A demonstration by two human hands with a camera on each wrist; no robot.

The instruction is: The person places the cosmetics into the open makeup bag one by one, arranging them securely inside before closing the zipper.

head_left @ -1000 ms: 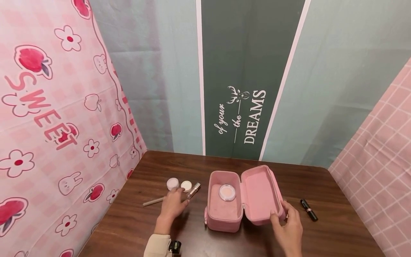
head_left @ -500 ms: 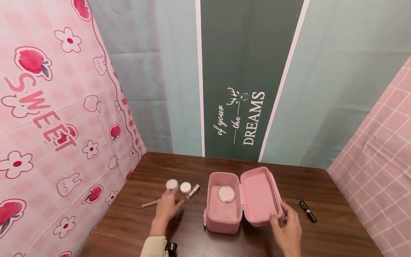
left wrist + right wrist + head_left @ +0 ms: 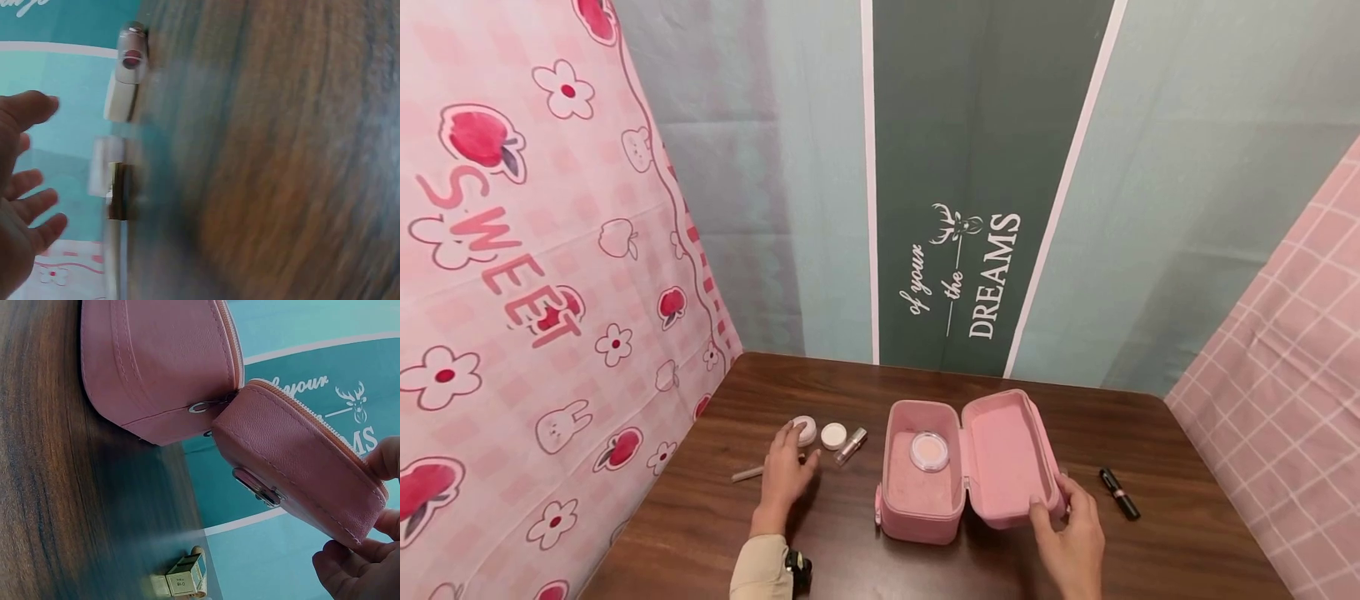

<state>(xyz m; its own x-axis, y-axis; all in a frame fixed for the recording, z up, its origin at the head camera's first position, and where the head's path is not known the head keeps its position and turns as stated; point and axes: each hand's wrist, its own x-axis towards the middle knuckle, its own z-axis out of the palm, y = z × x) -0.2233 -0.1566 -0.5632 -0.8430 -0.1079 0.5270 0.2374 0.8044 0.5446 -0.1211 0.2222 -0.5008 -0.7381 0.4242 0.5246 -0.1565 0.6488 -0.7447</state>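
Observation:
My left hand (image 3: 787, 471) hovers at a round pale jar (image 3: 805, 430), fingertips overlapping its near rim in the head view. In the left wrist view, its fingers (image 3: 34, 206) are spread and hold nothing. Beneath that hand lies a slim brush (image 3: 747, 474), partly hidden; its gold ferrule (image 3: 117, 190) shows in the wrist view. My right hand (image 3: 1072, 533) grips the near corner of the raised lid (image 3: 1011, 458) of a pink zip case (image 3: 923, 525), thumb on the inner side. Inside the case sits a clear-rimmed round compact (image 3: 929, 451).
A small white round pot (image 3: 833, 436) and a clear-capped lipstick (image 3: 851, 447) lie between the left hand and the case. To the right of the lid lies a black tube (image 3: 1120, 493). A small gold-coloured item (image 3: 182, 582) shows beyond the lid in the right wrist view.
My left hand has drawn back from beside the lipstick and shifted left to the pale jar, its fingers now over the jar's rim. The right hand keeps its grip on the lid.

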